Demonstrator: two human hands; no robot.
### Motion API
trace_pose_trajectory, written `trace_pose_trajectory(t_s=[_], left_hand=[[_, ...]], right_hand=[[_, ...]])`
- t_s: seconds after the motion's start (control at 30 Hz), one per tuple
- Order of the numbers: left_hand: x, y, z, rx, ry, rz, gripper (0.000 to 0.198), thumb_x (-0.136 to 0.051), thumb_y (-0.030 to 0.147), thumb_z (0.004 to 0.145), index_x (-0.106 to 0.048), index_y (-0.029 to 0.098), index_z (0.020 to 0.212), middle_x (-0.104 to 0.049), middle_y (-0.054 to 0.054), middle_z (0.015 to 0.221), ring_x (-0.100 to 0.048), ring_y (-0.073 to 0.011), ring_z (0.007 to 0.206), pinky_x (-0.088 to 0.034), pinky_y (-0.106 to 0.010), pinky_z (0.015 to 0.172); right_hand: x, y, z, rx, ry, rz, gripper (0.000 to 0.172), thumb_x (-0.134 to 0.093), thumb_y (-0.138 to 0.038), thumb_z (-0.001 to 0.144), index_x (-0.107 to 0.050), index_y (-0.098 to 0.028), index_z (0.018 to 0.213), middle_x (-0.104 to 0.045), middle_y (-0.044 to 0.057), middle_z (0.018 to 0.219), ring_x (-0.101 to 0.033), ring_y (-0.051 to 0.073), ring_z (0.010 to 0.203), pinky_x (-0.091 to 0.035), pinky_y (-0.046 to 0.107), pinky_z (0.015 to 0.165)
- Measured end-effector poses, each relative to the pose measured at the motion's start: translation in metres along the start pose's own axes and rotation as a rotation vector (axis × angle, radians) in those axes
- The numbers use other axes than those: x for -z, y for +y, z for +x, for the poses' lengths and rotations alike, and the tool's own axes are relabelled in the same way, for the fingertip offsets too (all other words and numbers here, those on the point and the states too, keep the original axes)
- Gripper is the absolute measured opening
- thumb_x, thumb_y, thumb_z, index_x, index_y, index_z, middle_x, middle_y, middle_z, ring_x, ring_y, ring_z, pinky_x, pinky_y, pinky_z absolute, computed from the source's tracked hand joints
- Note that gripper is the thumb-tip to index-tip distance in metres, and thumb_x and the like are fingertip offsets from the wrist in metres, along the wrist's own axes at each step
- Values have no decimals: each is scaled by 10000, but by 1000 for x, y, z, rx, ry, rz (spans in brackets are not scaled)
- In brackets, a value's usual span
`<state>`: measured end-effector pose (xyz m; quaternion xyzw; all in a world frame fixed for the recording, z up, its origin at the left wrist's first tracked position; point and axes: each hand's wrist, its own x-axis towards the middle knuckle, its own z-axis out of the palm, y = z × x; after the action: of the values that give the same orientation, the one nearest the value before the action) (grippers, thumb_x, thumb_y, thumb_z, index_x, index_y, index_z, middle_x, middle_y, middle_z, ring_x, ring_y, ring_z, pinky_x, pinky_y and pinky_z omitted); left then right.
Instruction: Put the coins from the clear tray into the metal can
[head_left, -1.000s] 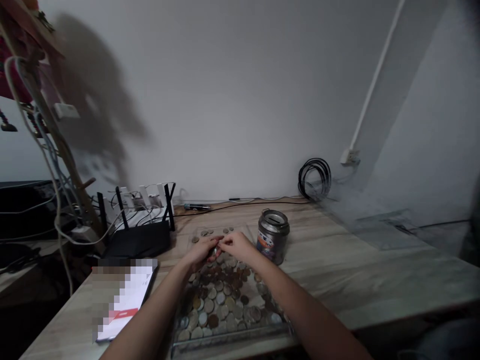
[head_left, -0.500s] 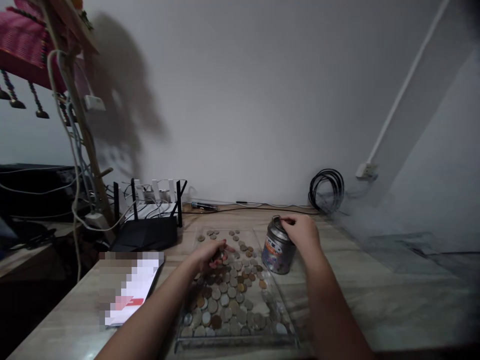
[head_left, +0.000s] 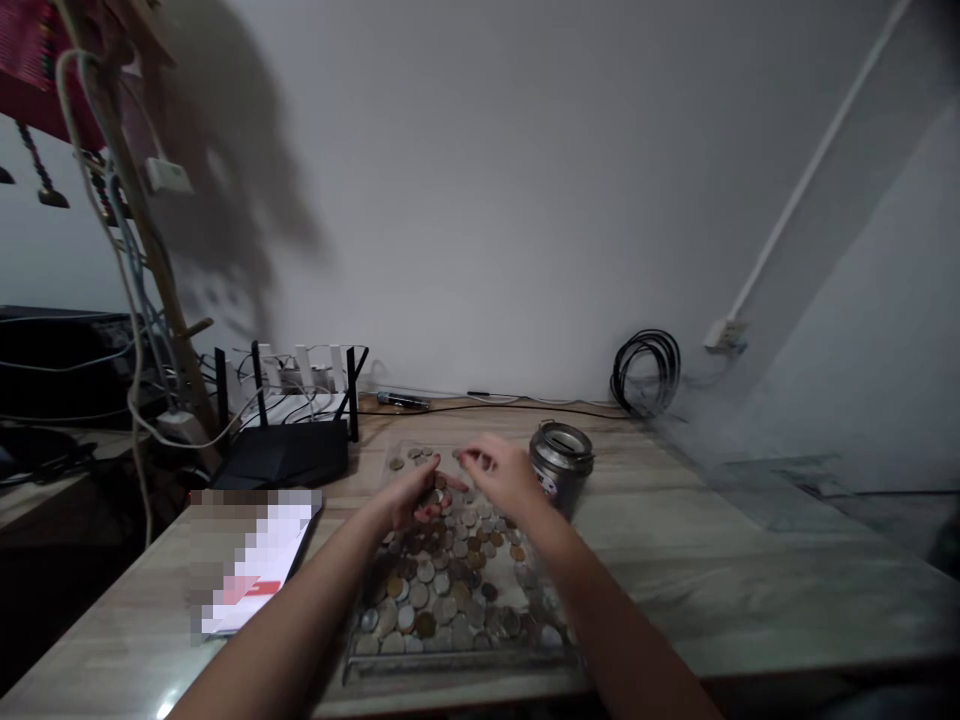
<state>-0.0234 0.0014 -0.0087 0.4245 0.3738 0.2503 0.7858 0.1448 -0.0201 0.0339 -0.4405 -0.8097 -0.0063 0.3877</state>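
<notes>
Coins (head_left: 442, 605) of silver and copper tones lie spread over a clear plastic tray (head_left: 457, 662) on the desk. My left hand (head_left: 415, 497) is cupped palm up above the tray's far left part, with a few coins (head_left: 441, 490) resting in its curled fingers. Over the far side of the tray is my right hand (head_left: 504, 480), palm down, thumb and fingers drawn together beside a coin. Whether something is pinched there is hidden. A metal tin (head_left: 564, 462) with a slot in its lid stands right of the tray, partly behind my right wrist.
At the left lies a phone-like slab (head_left: 262, 560), partly pixelated. Behind it a black router (head_left: 285, 455) with antennas and cables stands on the wooden desk (head_left: 712, 600). A black cable coil (head_left: 645, 372) leans against the wall, and a dark pen-like item (head_left: 403, 401) lies near it.
My right hand has left the tin's lid and moved left over the tray's far side. My left hand stays cupped around coins. The view has shifted slightly.
</notes>
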Motion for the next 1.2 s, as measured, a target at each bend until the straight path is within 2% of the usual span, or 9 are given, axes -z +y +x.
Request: trace_pose_trajectory(t_s=[0.07, 0.13, 0.27, 0.4, 0.53, 0.67, 0.8, 1.0, 1.2], left_hand=[[0, 0, 1, -9, -29, 16, 578, -196, 637, 774, -511, 152, 757, -441, 14, 520, -287, -35, 349, -79, -140, 341], [0, -2, 2, -16, -77, 60, 617, -194, 702, 724, -488, 159, 724, -442, 11, 512, -298, -40, 356, -83, -141, 343], [1, -5, 3, 10, -177, 94, 629, -230, 752, 670, -484, 181, 750, -492, -5, 557, -275, -35, 350, -82, -155, 351], [2, -5, 3, 35, -161, 67, 584, -295, 717, 688, -513, 188, 809, -506, -7, 579, -277, -32, 357, -90, -159, 349], [6, -5, 5, 64, -85, -9, 327, -455, 428, 754, -545, 147, 895, -521, -12, 621, -363, -38, 389, -175, -141, 335], [9, -6, 9, 11, 25, 0, 301, -473, 111, 649, -532, 101, 944, -565, -33, 696, -482, -61, 471, -282, -138, 375], [9, -9, 12, -50, 25, 41, 349, -464, 25, 595, -521, 99, 931, -590, -37, 729, -499, -60, 493, -286, -139, 386], [4, -8, 9, -89, 56, 148, 280, -550, 112, 662, -520, 130, 940, -609, -19, 682, -437, -41, 433, -235, -150, 391], [-4, -3, -1, -132, 96, 234, 382, -582, 220, 690, -500, 166, 1058, -616, -8, 649, -343, -30, 377, -169, -163, 389]], right_hand=[[-19, -7, -3, -11, -243, -11, 116, -543, -293, 735, -609, -199, 748, -599, 4, 725, -502, 108, 626, -323, 214, 549], [-29, -8, -6, -39, -378, -25, 79, -571, -268, 709, -587, -192, 710, -584, -8, 681, -494, 104, 607, -295, 210, 529], [-28, -5, -7, -63, -329, -14, 108, -561, -199, 706, -556, -195, 813, -578, -13, 727, -495, 103, 634, -293, 204, 541], [-20, -8, -5, 36, -308, -62, 59, -556, -177, 702, -564, -200, 756, -582, -1, 767, -505, 118, 691, -313, 213, 578], [7, -1, 2, -4, -21, -140, 92, -504, -219, 750, -592, -197, 757, -608, 29, 784, -518, 143, 765, -345, 238, 658], [55, 34, 6, -276, 324, -302, 186, -490, -310, 741, -637, -206, 786, -622, 43, 760, -525, 159, 710, -351, 257, 621], [82, 73, 3, -559, 216, -325, 171, -546, -318, 651, -665, -207, 704, -635, 34, 677, -534, 160, 619, -328, 251, 532], [79, 83, 0, -512, 135, -344, 164, -521, -280, 638, -664, -202, 657, -640, 30, 646, -544, 163, 623, -337, 252, 542], [70, 40, 4, -297, 492, -315, 287, -425, -309, 758, -651, -159, 851, -641, 79, 783, -530, 167, 684, -382, 275, 649]])
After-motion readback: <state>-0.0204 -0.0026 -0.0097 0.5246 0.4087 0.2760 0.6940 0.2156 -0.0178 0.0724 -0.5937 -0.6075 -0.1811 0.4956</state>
